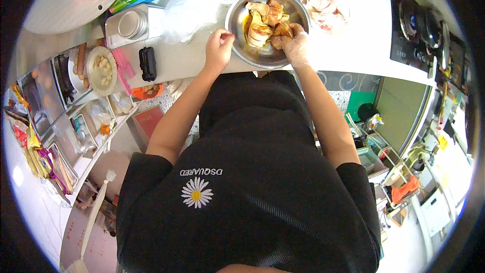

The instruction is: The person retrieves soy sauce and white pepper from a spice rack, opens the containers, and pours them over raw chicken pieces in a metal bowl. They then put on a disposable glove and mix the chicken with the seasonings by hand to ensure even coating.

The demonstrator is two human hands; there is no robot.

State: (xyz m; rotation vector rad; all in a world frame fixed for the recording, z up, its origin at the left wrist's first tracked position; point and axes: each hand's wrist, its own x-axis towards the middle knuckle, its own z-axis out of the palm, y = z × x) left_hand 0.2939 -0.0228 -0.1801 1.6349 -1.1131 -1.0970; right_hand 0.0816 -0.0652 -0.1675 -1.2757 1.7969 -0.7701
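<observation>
A round stainless steel bowl [238, 45] stands near the counter's front edge with several pieces of seasoned raw meat [258, 30], perhaps chicken, and brownish liquid inside. My right hand [297, 46], in what seems a clear plastic glove, reaches over the bowl's right rim, its fingers on a piece of the meat [280, 40]. Just left of the bowl is my left hand [220, 47], raised with its fingers curled in and nothing visible in them. Behind the bowl to the right, a white plate [344, 17] holds pale raw meat pieces [322, 3].
Left of the bowl lie a crumpled clear plastic bag [189, 11], a metal tray [111, 36] with round tins, and a black plastic object [147, 63]. A dish of peeled garlic [101, 71] stands farther left. A black cooktop [403, 34] is on the right.
</observation>
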